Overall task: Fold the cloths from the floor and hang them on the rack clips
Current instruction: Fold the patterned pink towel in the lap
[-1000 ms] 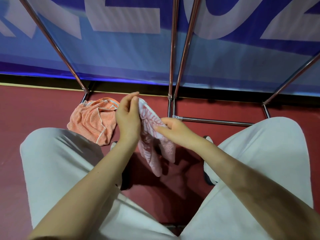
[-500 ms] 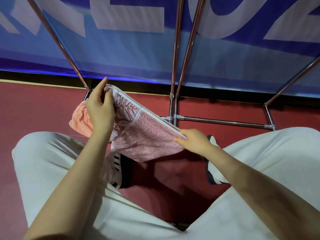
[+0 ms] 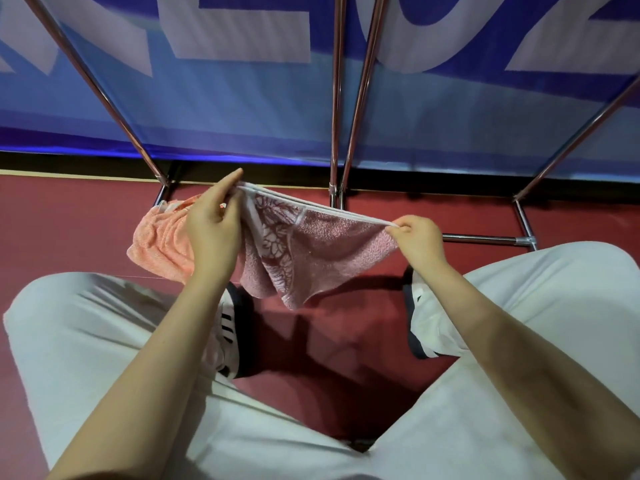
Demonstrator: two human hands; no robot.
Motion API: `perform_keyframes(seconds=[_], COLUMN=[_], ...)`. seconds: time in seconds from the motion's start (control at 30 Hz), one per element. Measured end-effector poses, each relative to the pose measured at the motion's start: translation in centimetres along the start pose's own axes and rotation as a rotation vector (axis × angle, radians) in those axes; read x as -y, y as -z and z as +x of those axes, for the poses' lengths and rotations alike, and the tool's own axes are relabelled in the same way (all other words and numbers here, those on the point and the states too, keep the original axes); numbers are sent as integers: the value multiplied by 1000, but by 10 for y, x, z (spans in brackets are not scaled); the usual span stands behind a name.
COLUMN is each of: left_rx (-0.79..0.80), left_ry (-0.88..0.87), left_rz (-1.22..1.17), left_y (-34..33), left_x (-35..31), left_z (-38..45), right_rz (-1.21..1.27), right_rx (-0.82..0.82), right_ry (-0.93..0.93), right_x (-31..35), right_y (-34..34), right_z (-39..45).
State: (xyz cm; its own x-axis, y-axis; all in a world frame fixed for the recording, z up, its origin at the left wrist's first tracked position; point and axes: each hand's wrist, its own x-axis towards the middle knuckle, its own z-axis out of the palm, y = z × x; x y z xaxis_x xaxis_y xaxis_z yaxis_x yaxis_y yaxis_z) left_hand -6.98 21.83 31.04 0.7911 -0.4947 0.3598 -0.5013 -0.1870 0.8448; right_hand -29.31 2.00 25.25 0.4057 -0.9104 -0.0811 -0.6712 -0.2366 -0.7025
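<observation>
Pinching the pink cloth (image 3: 322,247) taut by its top edge, your left hand (image 3: 214,230) and right hand (image 3: 419,240) are holding it apart, fingers pressed together.

Left hand (image 3: 214,233): raised, thumb and fingers pinched shut, forearm bare.
Right hand (image 3: 417,239): lower, fingertips pinched shut, forearm bare.

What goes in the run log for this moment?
hands: left, right stretch pink cloth | orange cloth: on floor | hung: none visible
</observation>
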Motion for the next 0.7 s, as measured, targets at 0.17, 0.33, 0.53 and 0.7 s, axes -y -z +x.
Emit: perform_keyframes(seconds=[0.17, 0.33, 0.53, 0.7], left_rx=[-46, -37, -99, -54], left_ry=[251, 329, 444, 414], left_rz=[-124, -194, -442, -536], left_y=[-3, -7, -14, -32], left_x=[11, 25, 20, 7], left_z=[3, 5, 9, 8], right_rz=[42, -25, 569, 602], right_rx=[-129, -193, 68, 245], right_ry=[121, 141, 251, 241], right_x=[8, 13, 53, 60], right_y=[7, 9, 25, 25], right_z=[-2, -1, -17, -18])
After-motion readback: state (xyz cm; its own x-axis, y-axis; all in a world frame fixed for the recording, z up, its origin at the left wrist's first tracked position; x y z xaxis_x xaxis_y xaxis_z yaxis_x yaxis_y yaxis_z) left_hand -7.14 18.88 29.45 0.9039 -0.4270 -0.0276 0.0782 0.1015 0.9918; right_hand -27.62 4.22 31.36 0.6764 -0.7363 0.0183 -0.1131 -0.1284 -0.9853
